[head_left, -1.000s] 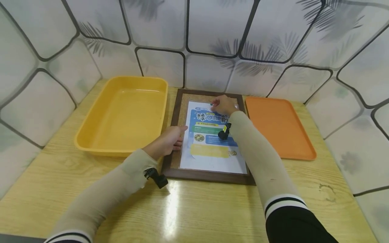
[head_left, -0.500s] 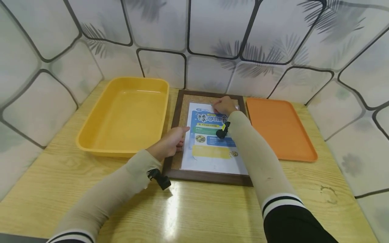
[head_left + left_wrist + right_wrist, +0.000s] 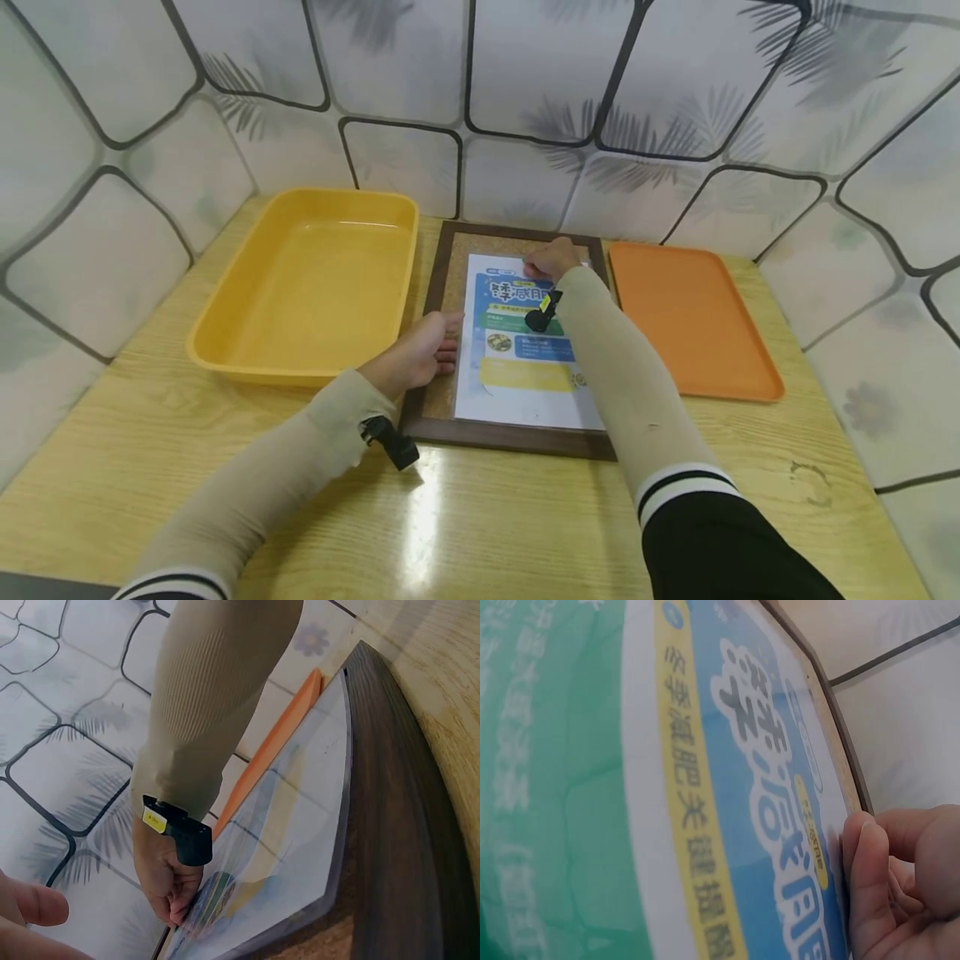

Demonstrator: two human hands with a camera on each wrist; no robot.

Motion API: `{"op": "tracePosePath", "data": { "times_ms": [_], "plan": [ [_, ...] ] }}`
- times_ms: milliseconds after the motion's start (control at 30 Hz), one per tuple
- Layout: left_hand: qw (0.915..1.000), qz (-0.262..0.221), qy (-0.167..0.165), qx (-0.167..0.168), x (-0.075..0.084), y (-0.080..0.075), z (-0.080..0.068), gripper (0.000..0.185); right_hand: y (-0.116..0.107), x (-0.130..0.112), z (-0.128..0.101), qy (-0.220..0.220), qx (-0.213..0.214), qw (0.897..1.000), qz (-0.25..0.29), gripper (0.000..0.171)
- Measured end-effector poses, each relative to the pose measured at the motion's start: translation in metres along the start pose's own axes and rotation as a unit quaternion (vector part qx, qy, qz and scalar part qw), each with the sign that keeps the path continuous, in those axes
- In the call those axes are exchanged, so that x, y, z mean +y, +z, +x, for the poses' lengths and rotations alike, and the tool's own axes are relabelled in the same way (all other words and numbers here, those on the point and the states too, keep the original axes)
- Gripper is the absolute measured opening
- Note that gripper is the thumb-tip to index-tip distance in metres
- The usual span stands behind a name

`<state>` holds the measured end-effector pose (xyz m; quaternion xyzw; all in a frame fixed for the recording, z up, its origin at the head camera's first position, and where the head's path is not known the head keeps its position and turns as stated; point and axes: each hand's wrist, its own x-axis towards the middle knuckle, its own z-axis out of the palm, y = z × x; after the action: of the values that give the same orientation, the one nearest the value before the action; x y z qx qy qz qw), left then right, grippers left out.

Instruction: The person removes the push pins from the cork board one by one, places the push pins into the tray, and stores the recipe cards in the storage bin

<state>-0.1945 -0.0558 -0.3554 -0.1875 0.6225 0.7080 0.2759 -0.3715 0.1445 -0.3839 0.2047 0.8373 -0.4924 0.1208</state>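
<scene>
The dark wooden frame with a cork panel (image 3: pixel 438 292) lies flat in the middle of the wooden worktop (image 3: pixel 480 517), and everything else sits around it. On its cork lies the printed blue and white paper flyer (image 3: pixel 517 358), which now sits a little further from the frame's left edge than a moment ago, with more cork showing on that side; I take it the sheet is being nudged into place. The right hand (image 3: pixel 551 258) is at the flyer's far edge, near the top of the frame, fingers curled and pressing or pinching at the paper there; the wrist view shows fingertips (image 3: pixel 870 877) right against the sheet. The left hand (image 3: pixel 416 354) rests on the frame's left side, fingers straight and touching the flyer's left margin. Left of the frame stands a deep yellow plastic tray (image 3: pixel 300 367); right of it lies a shallow orange plastic tray (image 3: pixel 690 317).
</scene>
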Motion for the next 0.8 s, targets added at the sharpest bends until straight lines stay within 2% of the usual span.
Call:
{"op": "tracePosePath", "data": {
  "times_ms": [233, 400, 633, 800],
  "plan": [
    [0.9997, -0.009, -0.006, -0.021, 0.0, -0.001, -0.001, 0.051, 0.002, -0.002, -0.005, -0.004, 0.019, 1.0, 0.007, 0.034],
    [0.9991, -0.026, 0.001, -0.032, -0.005, -0.005, 0.009, 0.047, 0.004, -0.007, -0.011, -0.025, 0.022, 0.999, 0.0, 0.034],
    [0.9987, -0.04, -0.004, -0.03, -0.009, -0.006, 0.013, 0.049, 0.007, -0.009, -0.008, -0.032, 0.039, 0.997, -0.052, 0.025],
    [0.9987, -0.044, -0.003, -0.026, -0.009, -0.008, 0.011, 0.052, 0.009, -0.008, -0.006, -0.044, 0.045, 0.995, -0.079, 0.027]
  ]
}}
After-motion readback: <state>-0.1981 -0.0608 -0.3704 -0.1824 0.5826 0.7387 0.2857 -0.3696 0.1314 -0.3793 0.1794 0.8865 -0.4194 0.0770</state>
